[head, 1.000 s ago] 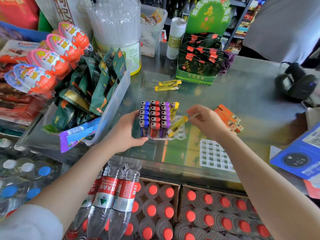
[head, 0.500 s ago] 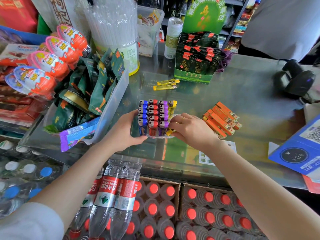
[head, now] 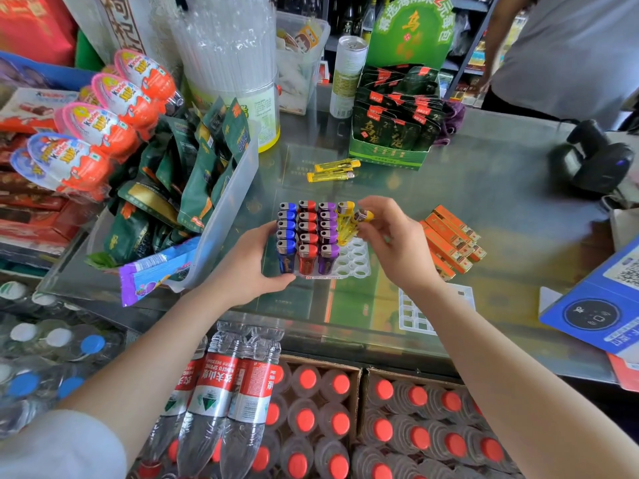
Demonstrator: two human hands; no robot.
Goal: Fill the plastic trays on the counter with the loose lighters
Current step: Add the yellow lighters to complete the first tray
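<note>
A clear plastic tray (head: 352, 262) sits mid-counter with rows of blue, red and purple lighters (head: 307, 236) standing in it and empty holes on its right side. My left hand (head: 247, 262) grips the tray's left edge. My right hand (head: 394, 243) holds a yellow lighter (head: 359, 217) tilted beside another yellow lighter (head: 344, 219) at the tray's back right. Two loose yellow lighters (head: 332, 171) lie further back. Several orange lighters (head: 449, 242) lie to the right. A second, empty white tray (head: 415, 318) lies under my right forearm.
A bin of green snack packets (head: 193, 188) stands left of the tray. A green display box (head: 394, 133) and a can (head: 347, 77) stand behind. A black scanner (head: 594, 160) and a blue sign (head: 601, 305) are on the right. Bottled water (head: 311, 420) sits below the counter.
My right hand has lifted from the tray's front to its back right, bringing the yellow lighter up beside the other yellow one. My left hand has stayed on the tray.
</note>
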